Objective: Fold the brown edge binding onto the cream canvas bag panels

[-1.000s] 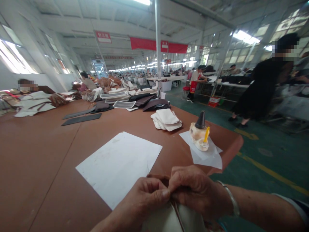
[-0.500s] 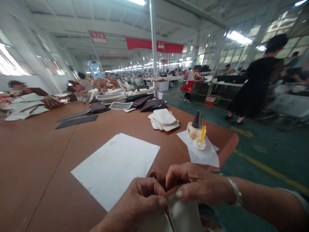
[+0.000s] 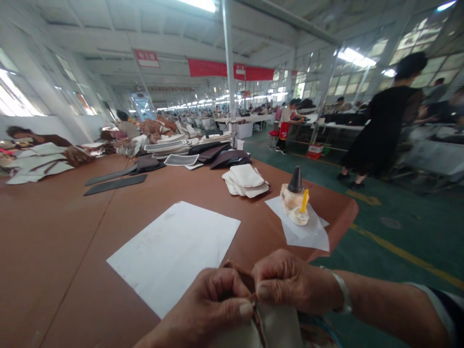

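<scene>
Low in the head view, a leather piece (image 3: 281,325) hangs from my two hands, brown along its top edge and cream on the face below. A dark seam or slit runs down its middle. My left hand (image 3: 217,297) pinches the top edge on one side of that line, thumb in front. Close beside it, almost touching, my right hand (image 3: 299,282) pinches the same edge with thumb and curled fingers. The fingertips cover the spot where they meet. Below the frame the piece is cut off.
A white sheet (image 3: 174,256) lies on the brown table (image 3: 72,227). On the right, a cream-crusted pot (image 3: 293,203) with a black cone and yellow stick stands on paper. Cream pieces (image 3: 246,181) and dark pieces (image 3: 228,157) are stacked behind. A person in black (image 3: 389,121) stands in the aisle.
My right hand has drawn its fingers in, from a looser grip to a tight pinch, and sits slightly left, nearer my left hand. The left hand keeps its pinch.
</scene>
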{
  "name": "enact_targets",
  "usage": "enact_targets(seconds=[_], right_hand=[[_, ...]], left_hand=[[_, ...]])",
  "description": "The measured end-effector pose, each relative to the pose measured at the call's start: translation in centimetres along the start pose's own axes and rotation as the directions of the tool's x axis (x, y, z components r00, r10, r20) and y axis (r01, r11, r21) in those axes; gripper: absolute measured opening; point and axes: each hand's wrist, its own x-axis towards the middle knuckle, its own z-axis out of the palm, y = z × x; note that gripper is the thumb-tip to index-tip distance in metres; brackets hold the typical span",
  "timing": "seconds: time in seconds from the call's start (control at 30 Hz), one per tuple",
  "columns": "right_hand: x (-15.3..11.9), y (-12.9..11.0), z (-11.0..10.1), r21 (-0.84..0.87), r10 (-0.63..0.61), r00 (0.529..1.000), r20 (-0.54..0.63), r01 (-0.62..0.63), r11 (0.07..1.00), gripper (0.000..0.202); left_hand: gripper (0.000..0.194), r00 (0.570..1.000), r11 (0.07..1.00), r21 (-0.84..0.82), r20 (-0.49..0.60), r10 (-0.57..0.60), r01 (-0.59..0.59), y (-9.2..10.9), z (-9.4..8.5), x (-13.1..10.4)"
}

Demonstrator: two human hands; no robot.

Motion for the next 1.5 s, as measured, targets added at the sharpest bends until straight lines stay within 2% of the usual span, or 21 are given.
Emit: enact_targets(seconds=[0.1, 0.23, 0.43, 0.5, 0.6, 0.7, 0.77, 0.87, 1.0, 1.07, 1.13, 1.2, 1.3, 1.4, 1.43, 1.5], right_hand=[[-0.2, 0.0, -0.4, 0.02, 0.036, 0.999, 0.03, -0.036, 0.999, 0.048], [-0.3, -0.3, -0.9, -0.017, 0.026, 0.998, 0.065, -0.024, 1.0, 0.048], [-0.1, -0.7, -0.8, 0.034, 0.056, 0.997, 0.058, -0.058, 0.998, 0.05], [0.0, -0.8, -0.6, -0.001, 0.069, 0.996, 0.058, -0.069, 0.998, 0.053], [0.0, -1.1, -0.3, -0.125, 0.094, 0.994, 0.059, -0.086, 0.988, 0.054], [0.1, -1.0, 0.2, -0.195, 0.005, 1.0, 0.02, -0.001, 0.981, 0.051], [0.1, -0.7, 0.2, -0.149, -0.031, 1.0, 0.0, 0.031, 0.988, 0.05], [0.0, -0.1, -0.5, -0.037, 0.001, 0.999, 0.042, 0.001, 0.999, 0.05], [-0.1, -0.5, -2.0, -0.051, -0.012, 0.996, 0.092, 0.017, 0.999, 0.066], [-0.2, -1.1, -2.2, -0.019, 0.058, 0.994, 0.097, -0.056, 0.998, 0.061], [-0.2, -1.6, -2.0, -0.023, 0.139, 0.984, 0.112, -0.137, 0.99, 0.052], [0.0, -1.6, -1.5, -0.079, 0.128, 0.987, 0.092, -0.121, 0.989, 0.048], [0.6, -1.4, -1.2, -0.202, -0.003, 0.999, 0.04, 0.011, 0.979, 0.047], [0.8, -2.3, -1.8, -0.429, -0.113, 0.993, 0.043, 0.121, 0.895, 0.049], [0.7, -3.1, -2.1, -0.531, -0.16, 0.987, 0.011, 0.142, 0.835, 0.05], [0.2, -4.9, -2.4, -0.655, -0.243, 0.962, -0.123, 0.105, 0.748, 0.057]], left_hand=[[0.056, 0.998, 0.995, 0.097, 0.066, -0.009, 0.003, 0.7, -0.7, -0.3], [0.066, 0.999, 0.974, 0.221, 0.008, 0.05, -0.051, 1.0, -1.2, -0.6], [0.046, 0.999, 0.98, 0.196, 0.016, -0.047, 0.043, 0.7, -0.4, -0.5], [0.043, 0.998, 0.98, 0.19, -0.006, -0.058, 0.058, 0.7, -0.1, -0.5], [0.045, 0.999, 0.965, 0.262, -0.033, -0.005, 0.013, 0.7, 0.3, -0.3], [0.047, 0.996, 0.942, 0.329, -0.034, 0.078, -0.063, 0.4, 0.7, 0.0], [0.047, 0.992, 0.954, 0.28, -0.032, 0.118, -0.104, 0.0, 0.7, 0.1], [0.046, 0.992, 0.973, 0.193, 0.013, 0.126, -0.126, -0.4, 0.1, 0.1], [0.055, 0.98, 0.928, 0.319, 0.03, 0.196, -0.195, 0.1, -0.7, -0.5], [0.06, 0.973, 0.897, 0.386, 0.006, 0.231, -0.215, 0.5, -0.7, -0.7], [0.059, 0.978, 0.911, 0.368, -0.019, 0.207, -0.186, 0.7, -0.4, -0.8], [0.051, 0.991, 0.953, 0.282, -0.038, 0.131, -0.115, 0.6, -0.1, -0.6], [0.044, 0.994, 0.979, 0.193, -0.076, 0.074, -0.058, 0.2, 0.4, -0.4], [0.047, 0.969, 0.96, 0.261, -0.188, 0.158, -0.106, 0.2, 1.0, -0.2], [0.048, 0.95, 0.943, 0.309, -0.24, 0.198, -0.119, 0.4, 1.2, -0.1], [0.048, 0.894, 0.892, 0.434, -0.339, 0.294, -0.128, 1.2, 1.9, 0.2]])
